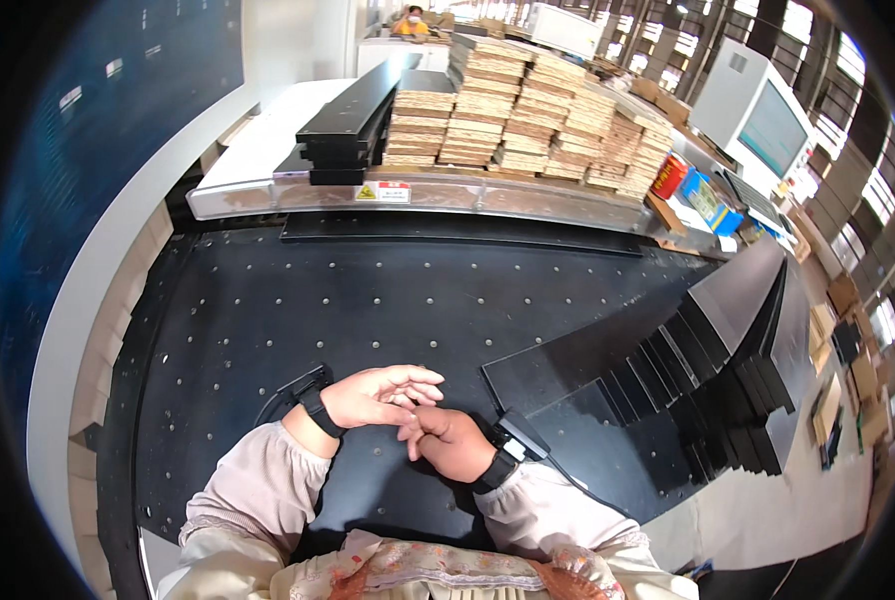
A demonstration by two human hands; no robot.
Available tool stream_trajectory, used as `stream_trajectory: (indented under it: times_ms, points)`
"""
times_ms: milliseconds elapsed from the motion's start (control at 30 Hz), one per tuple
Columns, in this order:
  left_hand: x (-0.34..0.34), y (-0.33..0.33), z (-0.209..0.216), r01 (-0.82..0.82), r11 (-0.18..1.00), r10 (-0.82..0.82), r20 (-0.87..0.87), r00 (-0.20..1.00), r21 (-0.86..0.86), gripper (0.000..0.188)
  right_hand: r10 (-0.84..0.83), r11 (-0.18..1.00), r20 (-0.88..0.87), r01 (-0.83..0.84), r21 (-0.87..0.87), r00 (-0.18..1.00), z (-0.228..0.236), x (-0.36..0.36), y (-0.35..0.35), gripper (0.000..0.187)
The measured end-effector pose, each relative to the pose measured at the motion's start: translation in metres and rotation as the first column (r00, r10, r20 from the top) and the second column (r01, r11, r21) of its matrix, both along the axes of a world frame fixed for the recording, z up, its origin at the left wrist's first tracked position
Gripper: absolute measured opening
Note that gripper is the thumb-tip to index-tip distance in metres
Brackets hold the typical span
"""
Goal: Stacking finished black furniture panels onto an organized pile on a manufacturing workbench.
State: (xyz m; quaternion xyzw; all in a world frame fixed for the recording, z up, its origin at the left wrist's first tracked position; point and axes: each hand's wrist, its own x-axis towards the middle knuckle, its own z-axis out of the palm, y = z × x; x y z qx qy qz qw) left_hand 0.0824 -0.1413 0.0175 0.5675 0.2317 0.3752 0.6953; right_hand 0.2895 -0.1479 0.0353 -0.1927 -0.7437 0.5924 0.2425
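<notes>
My left hand [382, 396] is stretched out over the black table [298, 345], its fingers extended and nothing seen in them. Just below its fingertips, my right hand [456, 446] is curled with its fingers closed. The two hands touch at the fingers. Whatever the right fingers might hold is hidden. Each wrist wears a black strap with a small device [521, 436]. To the right of my hands lies a flat dark panel [558, 366], and black boards [733, 420] are stacked in uneven steps over its right part.
Beyond the table, a beam [528, 198] carries stacked raw-edged wooden strips [513, 110] and long black boards [343, 125]. A monitor [758, 110] and keyboard [753, 198] stand at the far right. A large blue-and-grey machine [118, 150] rises on the left. A person [411, 22] sits far back.
</notes>
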Motion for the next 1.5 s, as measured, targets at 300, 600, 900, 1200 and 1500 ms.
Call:
stream_trajectory:
  times_ms: [300, 600, 900, 1200, 1500]
  points:
    - [-0.003, 0.010, 0.005, -0.442, 0.881, 0.465, -0.140, 0.874, 0.165, 0.029, -0.049, 0.991, -0.051, 0.042, -0.129, 0.998, 0.001, 0.001, 0.002, 0.028]
    - [-0.048, 0.127, -0.004, -0.337, 0.328, 0.906, -0.395, -0.152, 0.883, 0.058, 0.022, 0.988, -0.012, -0.023, -0.151, 1.000, -0.002, 0.000, 0.001, 0.031]
    - [-0.069, 0.166, 0.001, -0.288, 0.624, 0.596, -0.680, -0.426, 0.727, 0.088, 0.079, 0.966, -0.051, -0.089, -0.243, 0.996, -0.005, -0.003, 0.006, 0.026]
    - [-0.067, 0.018, 0.025, -0.183, 0.447, 0.824, -0.483, -0.297, 0.876, 0.079, 0.114, 0.964, -0.092, -0.133, -0.231, 0.989, -0.015, -0.002, 0.008, 0.023]
    - [-0.115, -0.054, 0.043, -0.107, 0.752, 0.640, -0.759, -0.116, 0.650, 0.104, 0.061, 0.966, -0.125, -0.090, -0.241, 0.990, -0.025, -0.003, 0.004, 0.027]
